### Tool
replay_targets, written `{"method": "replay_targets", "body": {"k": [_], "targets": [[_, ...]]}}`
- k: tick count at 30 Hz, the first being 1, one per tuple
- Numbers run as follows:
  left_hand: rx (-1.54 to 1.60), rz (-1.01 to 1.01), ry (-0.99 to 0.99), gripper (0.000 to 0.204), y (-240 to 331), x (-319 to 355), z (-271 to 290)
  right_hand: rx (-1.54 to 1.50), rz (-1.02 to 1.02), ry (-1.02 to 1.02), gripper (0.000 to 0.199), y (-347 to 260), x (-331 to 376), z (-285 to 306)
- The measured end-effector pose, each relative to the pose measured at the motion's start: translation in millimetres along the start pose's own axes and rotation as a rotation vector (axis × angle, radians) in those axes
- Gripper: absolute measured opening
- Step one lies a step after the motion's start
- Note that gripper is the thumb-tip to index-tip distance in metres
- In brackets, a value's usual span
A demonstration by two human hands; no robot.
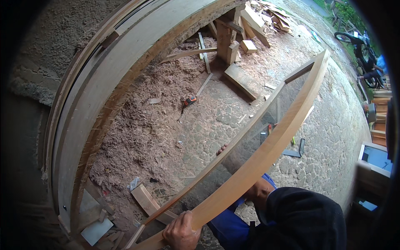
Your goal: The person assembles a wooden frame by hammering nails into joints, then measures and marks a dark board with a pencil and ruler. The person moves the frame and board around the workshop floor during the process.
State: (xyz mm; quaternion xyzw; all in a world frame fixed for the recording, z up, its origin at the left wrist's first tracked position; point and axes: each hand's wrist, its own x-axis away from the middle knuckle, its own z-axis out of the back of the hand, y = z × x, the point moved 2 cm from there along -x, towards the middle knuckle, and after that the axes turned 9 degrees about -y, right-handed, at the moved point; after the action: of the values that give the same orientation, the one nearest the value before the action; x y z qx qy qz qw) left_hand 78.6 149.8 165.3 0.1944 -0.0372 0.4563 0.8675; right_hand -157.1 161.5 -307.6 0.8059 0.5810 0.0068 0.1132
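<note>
A long, light wooden frame (266, 143) with a dark see-through panel stretches from the lower left to the upper right; whether the panel is mesh or glass I cannot tell. My left hand (182, 231) is closed around the frame's near rail at its lower end. Passing beneath the frame, my right arm reaches across to the other long rail. There the fingers of my right hand (223, 148) curl over the edge, while the panel and near rail partly cover the rest of that hand.
A thick-planked bench (125, 62) runs along the left. Shavings (137, 137), a tape measure (189, 100), a carpenter's square (301, 149) and offcuts (241, 82) lie on the ground. A motorcycle (364, 54) and another person (380, 64) are at the far right.
</note>
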Motion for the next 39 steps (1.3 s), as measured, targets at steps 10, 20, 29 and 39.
{"method": "replay_targets", "body": {"k": [10,20,29,39], "targets": [[0.012,-0.112,0.074,0.048,104,94,217,0.121,0.435,0.847,0.035,-8,32,-341],[-0.058,0.015,0.356,0.085,160,130,321,0.415,0.373,1.053,0.053,-31,36,-563],[0.144,-0.136,0.371,0.090,172,98,331,0.430,0.479,0.958,0.066,-63,48,-599],[0.232,-0.671,0.263,0.077,306,-37,280,0.407,0.784,1.061,0.068,-120,94,-678]]}}
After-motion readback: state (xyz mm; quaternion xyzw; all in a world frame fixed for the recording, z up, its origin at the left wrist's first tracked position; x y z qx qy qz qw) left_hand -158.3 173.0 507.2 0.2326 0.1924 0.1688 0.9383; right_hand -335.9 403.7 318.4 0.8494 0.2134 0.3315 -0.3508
